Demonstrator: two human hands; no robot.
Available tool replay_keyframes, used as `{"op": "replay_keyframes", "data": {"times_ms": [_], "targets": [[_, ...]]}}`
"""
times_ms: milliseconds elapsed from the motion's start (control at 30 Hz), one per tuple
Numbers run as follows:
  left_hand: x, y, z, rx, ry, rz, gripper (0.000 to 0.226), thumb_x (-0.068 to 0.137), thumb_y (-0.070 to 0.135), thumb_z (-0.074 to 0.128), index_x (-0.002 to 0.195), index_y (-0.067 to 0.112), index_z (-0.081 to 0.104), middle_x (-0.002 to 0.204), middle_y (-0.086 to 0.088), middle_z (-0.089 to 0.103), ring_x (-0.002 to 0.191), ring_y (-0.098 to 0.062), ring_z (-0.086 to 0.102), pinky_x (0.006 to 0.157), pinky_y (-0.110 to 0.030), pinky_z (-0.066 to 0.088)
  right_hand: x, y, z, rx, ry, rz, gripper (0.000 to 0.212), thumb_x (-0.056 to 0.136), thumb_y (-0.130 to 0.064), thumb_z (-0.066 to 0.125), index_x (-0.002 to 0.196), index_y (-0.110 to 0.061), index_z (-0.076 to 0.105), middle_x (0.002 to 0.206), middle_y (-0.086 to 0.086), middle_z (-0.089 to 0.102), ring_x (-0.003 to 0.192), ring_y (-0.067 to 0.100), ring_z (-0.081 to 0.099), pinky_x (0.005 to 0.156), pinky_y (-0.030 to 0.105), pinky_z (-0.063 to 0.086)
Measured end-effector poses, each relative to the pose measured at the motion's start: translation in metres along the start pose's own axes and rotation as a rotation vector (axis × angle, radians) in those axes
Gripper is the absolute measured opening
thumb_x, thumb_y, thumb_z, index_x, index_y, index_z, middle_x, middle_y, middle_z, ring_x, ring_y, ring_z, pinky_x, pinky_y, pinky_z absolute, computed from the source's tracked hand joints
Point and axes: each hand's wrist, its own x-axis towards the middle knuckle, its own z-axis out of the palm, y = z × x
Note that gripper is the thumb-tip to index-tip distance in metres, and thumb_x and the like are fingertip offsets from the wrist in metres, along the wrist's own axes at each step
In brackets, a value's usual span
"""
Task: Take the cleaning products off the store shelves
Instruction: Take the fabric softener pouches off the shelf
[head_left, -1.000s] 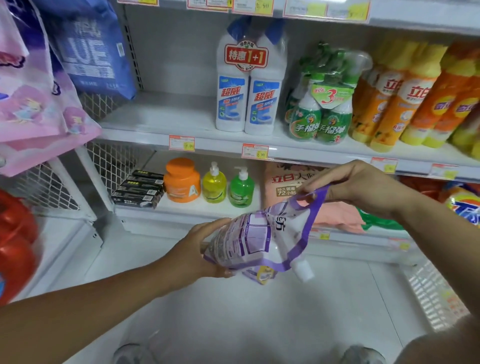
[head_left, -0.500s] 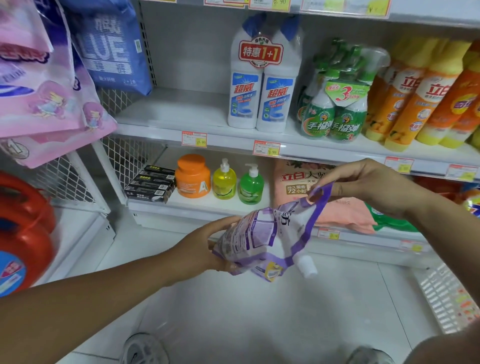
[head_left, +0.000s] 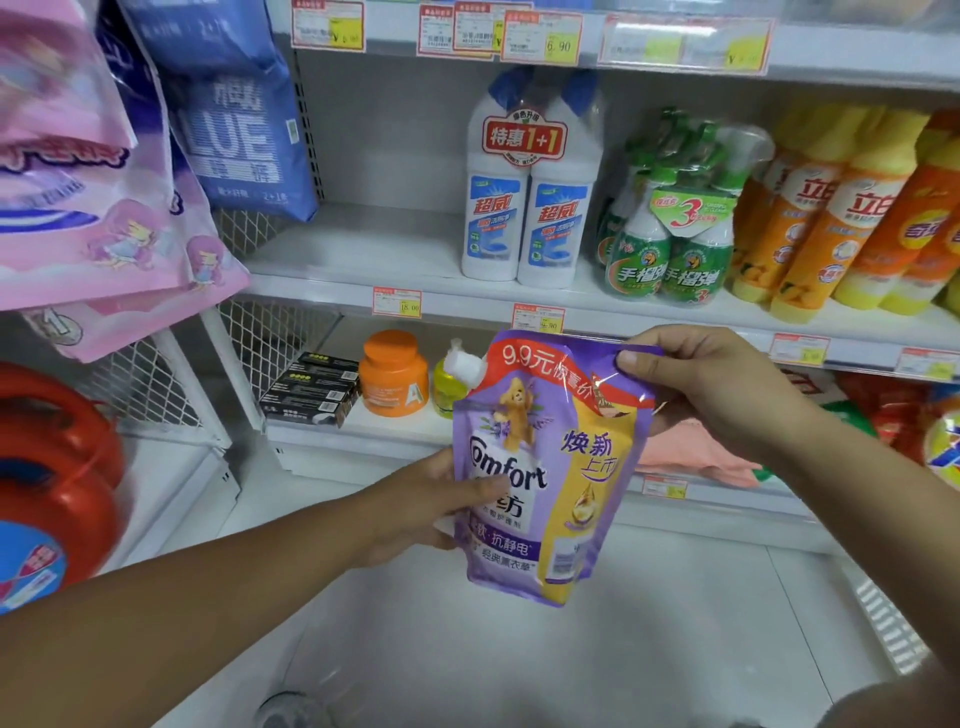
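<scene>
I hold the purple-and-yellow soft plastic refill pouch (head_left: 550, 467) upright in the air in front of the shelves. Its printed front faces me, and its white screw spout (head_left: 464, 365) is at its 11 o'clock corner. My left hand (head_left: 436, 499) grips its side at 8 o'clock, thumb pressed across the label. My right hand (head_left: 711, 395) pinches the top corner at 1 o'clock, thumb on the front, fingers curled behind.

At 12 o'clock from the pouch, two white toilet-cleaner bottles with blue caps (head_left: 530, 208) stand banded together on the white metal middle shelf (head_left: 363, 254). A wrapped pack of green spray bottles (head_left: 670, 234) stands at 1 o'clock. A squat orange plastic jar (head_left: 395, 374) sits at 10 o'clock, and a red plastic jug (head_left: 52, 467) is well apart at 9 o'clock.
</scene>
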Motion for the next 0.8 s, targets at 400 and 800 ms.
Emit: {"op": "replay_keyframes", "data": {"times_ms": [400,800], "targets": [[0.016,0.059,-0.01,-0.285,0.454,0.337,0.03,0.092,0.046,0.057,0.082,0.021,0.068,0.078,-0.001,0.07,0.072,-0.015,0.066,0.082,-0.037,0.053,-0.002,0.002,0.033,-0.051,-0.014,0.004,0.011,0.093,-0.013,0.063,0.095,-0.01,0.073,0.076,0.01,0.076,0.059,0.016,0.068,0.046,0.022,0.053],[0.018,0.079,-0.03,-0.056,0.384,0.504,0.013,0.081,0.003,0.075,0.085,0.011,0.065,0.077,-0.003,0.074,0.071,-0.015,0.069,0.067,-0.027,0.053,0.021,0.011,0.02,0.196,0.04,-0.079,0.035,0.071,-0.039,0.079,0.094,-0.013,0.077,0.096,0.013,0.077,0.083,0.02,0.072,0.074,0.032,0.058]]}}
